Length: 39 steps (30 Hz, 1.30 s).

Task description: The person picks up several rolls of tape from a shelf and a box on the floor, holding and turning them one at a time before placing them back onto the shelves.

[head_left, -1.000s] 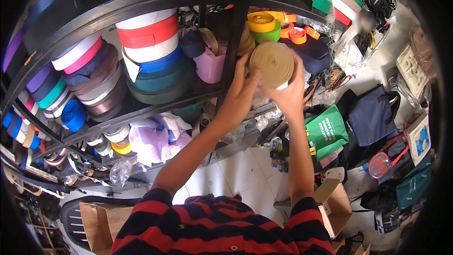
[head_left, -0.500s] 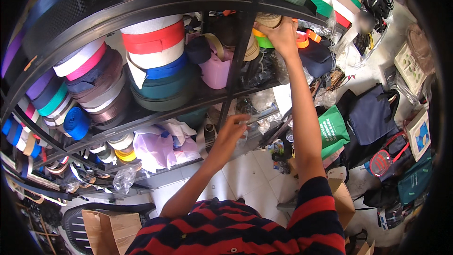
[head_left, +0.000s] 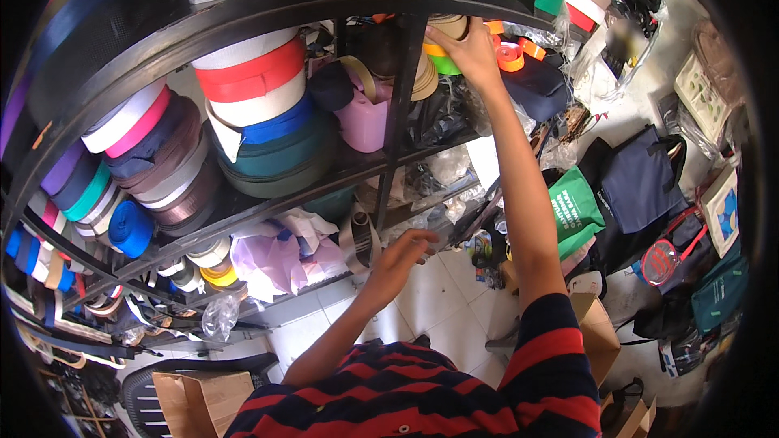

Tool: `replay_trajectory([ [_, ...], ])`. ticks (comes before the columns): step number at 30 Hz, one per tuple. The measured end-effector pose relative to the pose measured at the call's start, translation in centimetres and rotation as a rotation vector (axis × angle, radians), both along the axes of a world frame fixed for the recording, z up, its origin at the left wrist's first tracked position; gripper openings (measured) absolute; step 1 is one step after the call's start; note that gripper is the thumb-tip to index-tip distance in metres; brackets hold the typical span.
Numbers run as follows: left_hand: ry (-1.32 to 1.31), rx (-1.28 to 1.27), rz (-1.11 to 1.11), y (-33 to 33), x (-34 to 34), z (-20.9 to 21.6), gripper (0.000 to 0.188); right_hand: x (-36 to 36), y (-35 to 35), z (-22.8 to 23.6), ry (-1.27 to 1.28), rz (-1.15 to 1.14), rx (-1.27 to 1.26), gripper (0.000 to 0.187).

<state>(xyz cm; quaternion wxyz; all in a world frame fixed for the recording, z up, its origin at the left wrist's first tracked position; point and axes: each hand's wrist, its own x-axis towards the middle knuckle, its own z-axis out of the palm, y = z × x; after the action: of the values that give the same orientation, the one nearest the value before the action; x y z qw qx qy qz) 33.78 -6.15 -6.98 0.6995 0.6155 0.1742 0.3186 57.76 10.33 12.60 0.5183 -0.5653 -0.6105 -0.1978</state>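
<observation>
From the head camera, the right hand (head_left: pixel 472 53) is in at the shelf (head_left: pixel 341 5), and it's on the tan roll (head_left: pixel 446 27)! Thumb and fingers are spread wide apart, the thumb laid along the near side. Is it clamped tight? Cannot tell: the fingertips disappear behind the roll. Over to the left hand (head_left: pixel 403 262), low and out in front of the shelf, fingers loosely bent and apart, nothing between them, the grey roll (head_left: pixel 363 235) just beside it.

What's hard to see? Plenty! The shelf's upper bar and the hand leave just a slice of the tan roll showing. Under it sit a yellow roll (head_left: pixel 434 50) and a green roll (head_left: pixel 445 65), both partly covered by the hand and wrist. A second tan stack (head_left: pixel 425 81) is cut by the black post (head_left: pixel 398 105). Far left, the rolls blur into the dark rim.

And what a change from a second ago! Then both hands had the tan roll up in front of the shelf, its coiled face in full view; now it's back among the rolls, with one hand on it. Since half a second ago the right hand has stayed at the roll, while the left has dropped a touch lower.
</observation>
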Motion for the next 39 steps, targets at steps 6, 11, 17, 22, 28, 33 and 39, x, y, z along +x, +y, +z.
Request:
replay_trajectory([
  [6, 0.014, -0.037, -0.04, -0.4, 0.0, -0.6, 0.032, 1.0, 0.2, -0.7, 0.028, 0.034, -0.081, 0.074],
  [11, 0.034, -0.043, -0.053, -0.6, 0.5, -1.0, 0.034, 0.7, -2.7, -0.8, 0.013, 0.032, -0.064, 0.069],
  [17, 0.035, -0.143, -0.004, -0.5, 1.1, -3.9, 0.032, -2.6, -13.4, -8.5, 0.02, 0.076, 0.12, 0.055],
  [22, 0.059, -0.122, -0.044, -2.7, 4.2, -5.0, 0.031, -3.0, -27.1, -19.2, 0.399, 0.037, -0.055, 0.038],
  [28, 0.138, -0.131, -0.296, -9.4, 10.4, -6.8, 0.02, -5.3, -43.0, -28.2, 0.947, -0.383, -0.086, 0.025],
  [33, 0.179, -0.144, -0.607, -19.2, 15.4, -7.6, 0.019, -8.5, -56.1, -31.9, 1.162, -0.692, 0.008, 0.025],
  [39, 0.261, -0.017, -1.003, -34.5, 18.9, -10.2, 0.022, -13.7, -73.4, -39.5, 1.303, -1.202, 0.299, 0.02],
])
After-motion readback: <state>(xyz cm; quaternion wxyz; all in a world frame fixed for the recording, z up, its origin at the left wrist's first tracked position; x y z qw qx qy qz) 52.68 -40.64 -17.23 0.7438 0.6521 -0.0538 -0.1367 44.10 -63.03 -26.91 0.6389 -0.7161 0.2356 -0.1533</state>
